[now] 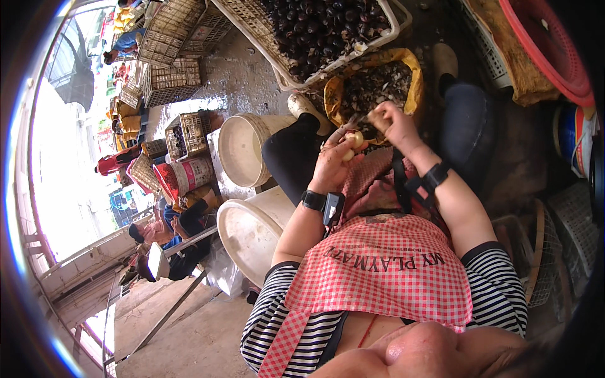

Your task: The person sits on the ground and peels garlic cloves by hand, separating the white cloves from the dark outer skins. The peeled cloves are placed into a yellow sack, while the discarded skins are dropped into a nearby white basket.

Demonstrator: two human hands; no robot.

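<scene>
My left hand (331, 163) is curled around peeled pale water chestnuts (355, 138); at least two show between its fingers. Its index finger and thumb tip reach towards the opening of a yellow sack (415, 80). Just right of it, my right hand (394, 125) is bent over the sack's near edge, its fingers curled and blurred. Whether it holds a small tool, I cannot tell. Dark peelings and scraps (373, 90) fill the sack, which stands between my feet. Beyond it, a white plastic crate (283, 78) holds many dark unpeeled water chestnuts (326, 33).
To my left stand a white bucket (243, 151) and a larger pale tub (250, 236). A red plastic basin (550, 52) sits at upper right, over a brown sack (524, 52). Stacked crates (172, 80) and seated people (163, 227) are farther left on wet floor.
</scene>
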